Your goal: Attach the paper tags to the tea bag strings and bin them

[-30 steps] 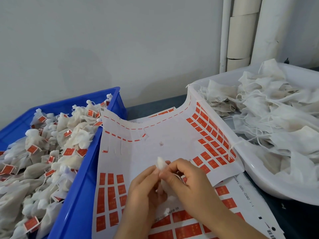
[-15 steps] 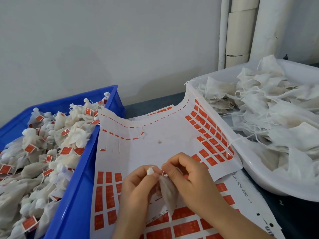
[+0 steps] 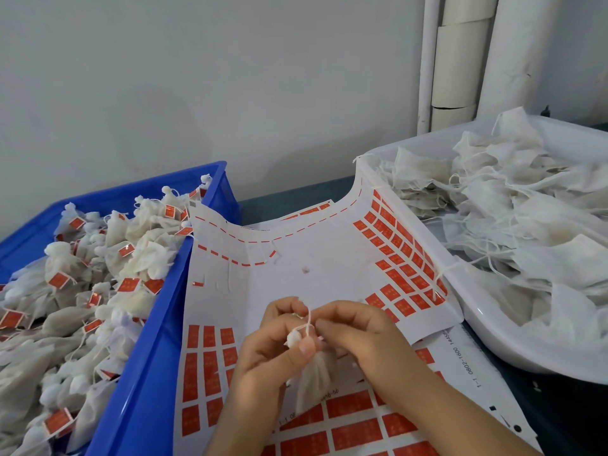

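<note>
Caller: Hands meet low in the middle, over the tag sheet [image 3: 296, 284]. The left hand [image 3: 266, 350] has thumb and fingers curled tight round the gathered neck of a tea bag [image 3: 314, 380], and the bag's body hangs beneath, just above the orange labels.

Analyst: And the right hand [image 3: 358, 337]?

Caller: Curled too, fingertips pressed in at the string [image 3: 308, 319], which stands up from the neck in the narrow gap between both hands. It pinches that string. Whether a tag sits under those fingers, I cannot tell.

Analyst: What's around them?

Caller: On the left, a blue bin [image 3: 144, 373], heaped with tagged bags [image 3: 98, 274], orange labels showing all through the pile. On the right, a white tray [image 3: 487, 330] full of plain bags [image 3: 526, 225] with loose strings.

Analyst: That sheet looks bowed.

Caller: It is. Its left edge climbs the bin's wall, its right edge lies up against the tray's rim. The middle is bare white; orange tags stand in rows at the right and lower left. A second sheet [image 3: 362, 432] lies beneath, nearer the person, its larger orange rectangles partly hidden by both forearms. White pipes [image 3: 460, 60] rise against the wall behind the tray.
</note>
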Tool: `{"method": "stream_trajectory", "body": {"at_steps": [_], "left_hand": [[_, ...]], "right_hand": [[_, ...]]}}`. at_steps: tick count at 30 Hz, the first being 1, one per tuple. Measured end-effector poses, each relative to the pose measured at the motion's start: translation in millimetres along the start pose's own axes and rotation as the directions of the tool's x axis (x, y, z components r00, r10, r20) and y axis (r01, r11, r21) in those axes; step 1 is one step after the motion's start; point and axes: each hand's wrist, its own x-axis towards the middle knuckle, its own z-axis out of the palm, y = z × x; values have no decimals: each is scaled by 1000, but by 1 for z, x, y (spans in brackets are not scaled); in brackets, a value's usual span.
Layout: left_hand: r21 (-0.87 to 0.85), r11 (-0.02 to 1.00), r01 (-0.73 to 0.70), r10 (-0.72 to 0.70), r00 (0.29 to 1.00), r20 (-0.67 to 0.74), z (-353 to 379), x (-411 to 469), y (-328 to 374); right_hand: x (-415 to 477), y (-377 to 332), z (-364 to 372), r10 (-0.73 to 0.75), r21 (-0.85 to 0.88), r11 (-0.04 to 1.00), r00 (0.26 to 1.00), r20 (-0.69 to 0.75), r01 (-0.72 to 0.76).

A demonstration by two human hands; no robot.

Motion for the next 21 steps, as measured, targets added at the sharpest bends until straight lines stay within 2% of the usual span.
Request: {"method": "stream_trajectory", "body": {"at_steps": [3, 7, 9, 11, 13, 16, 18, 21], "left_hand": [[5, 1000, 8, -8, 1000, 4, 0, 0, -1], [12, 1000, 19, -19, 1000, -2, 1, 0, -2], [8, 1000, 16, -16, 1000, -6, 0, 0, -2], [13, 1000, 3, -3, 1000, -9, -1, 1, -2], [58, 998, -18, 19, 999, -31, 1, 2, -3], [181, 983, -40, 65, 989, -132, 4, 3, -5], [273, 961, -50, 101, 979, -175, 5, 3, -6], [315, 948, -40, 120, 964, -238, 8, 2, -6]], "right_hand": [[1, 1, -2, 19, 8, 1000, 999, 33, -19], [2, 4, -7, 76, 151, 984, 993, 91, -89], [2, 3, -7, 57, 135, 988, 992, 114, -72], [1, 3, -7, 13, 55, 998, 994, 107, -19], [1, 5, -6, -27, -97, 995, 998, 52, 32], [1, 9, 2, -83, -303, 951, 995, -51, 64], [0, 10, 7, -194, -401, 904, 977, -83, 146], [0, 14, 7, -358, -537, 796, 933, -46, 279]]}}
